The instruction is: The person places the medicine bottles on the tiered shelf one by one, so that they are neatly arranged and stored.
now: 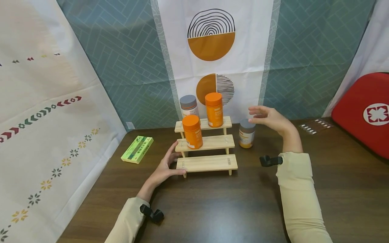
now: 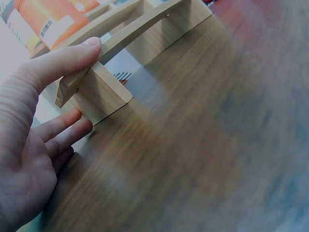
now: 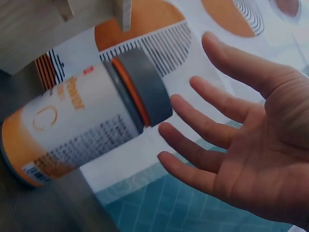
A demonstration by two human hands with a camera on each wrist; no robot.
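Note:
A three-step wooden display rack (image 1: 206,163) stands on the table. My left hand (image 1: 163,169) holds its left end, thumb on the lowest step and other fingers beside the support, as the left wrist view shows. One orange bottle (image 1: 192,132) stands on the middle step. On the top step are another orange bottle (image 1: 214,110) and a grey-lidded bottle (image 1: 189,105), partly hidden. To the right of the rack, a second grey-lidded bottle (image 1: 247,134) with a white and orange label stands upright on the table. My right hand (image 3: 241,130) is beside its lid, fingers spread and holding nothing.
A green and yellow box (image 1: 137,150) lies left of the rack. At the right are a blister-like strip (image 1: 316,126) and a red case (image 1: 363,111) with a white emblem. Patterned cloth (image 1: 146,67) hangs behind the table, and white cloth (image 1: 45,135) borders its left side.

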